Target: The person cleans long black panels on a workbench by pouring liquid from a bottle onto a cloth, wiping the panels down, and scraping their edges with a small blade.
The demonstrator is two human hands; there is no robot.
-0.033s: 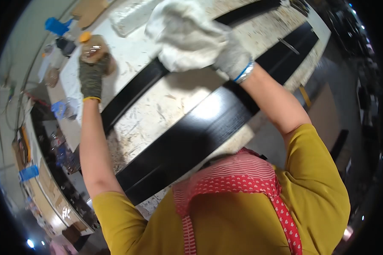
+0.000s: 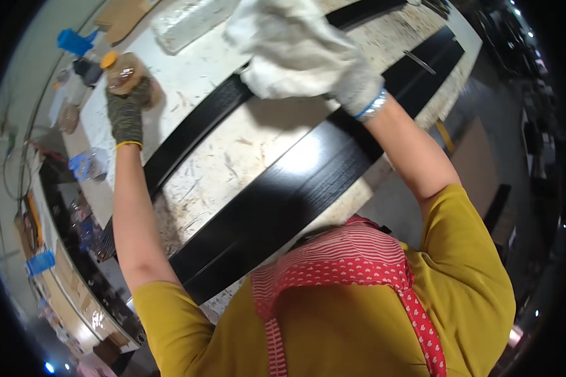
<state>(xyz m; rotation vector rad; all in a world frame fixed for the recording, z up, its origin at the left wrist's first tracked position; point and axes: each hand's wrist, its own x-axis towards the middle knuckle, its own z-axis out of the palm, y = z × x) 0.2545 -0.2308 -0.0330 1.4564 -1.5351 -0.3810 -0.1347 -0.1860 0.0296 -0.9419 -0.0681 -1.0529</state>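
Note:
At the upper left, my left hand (image 2: 126, 116), in a dark green patterned glove, is closed around a clear plastic bottle (image 2: 122, 75) with an orange cap and brownish liquid inside. My right hand (image 2: 356, 88), in a pale grey glove, grips a bunched white cloth (image 2: 289, 53), which hides most of its fingers. Below the cloth, a wide glossy black board (image 2: 251, 229) lies diagonally across the work table (image 2: 236, 147). Farther back runs a narrower black strip (image 2: 192, 133), partly covered by the cloth.
A thin metal strip (image 2: 419, 61) lies across the board's far right end. Behind the bottle are a blue spray head (image 2: 74, 43), cardboard (image 2: 124, 20) and a clear plastic-wrapped block (image 2: 185, 26). A blue-handled clear item (image 2: 85, 164) rests by the table's left edge.
The bottle in my left hand has shifted slightly left and down. My right hand and the cloth have moved a little to the right. Both hands keep their hold.

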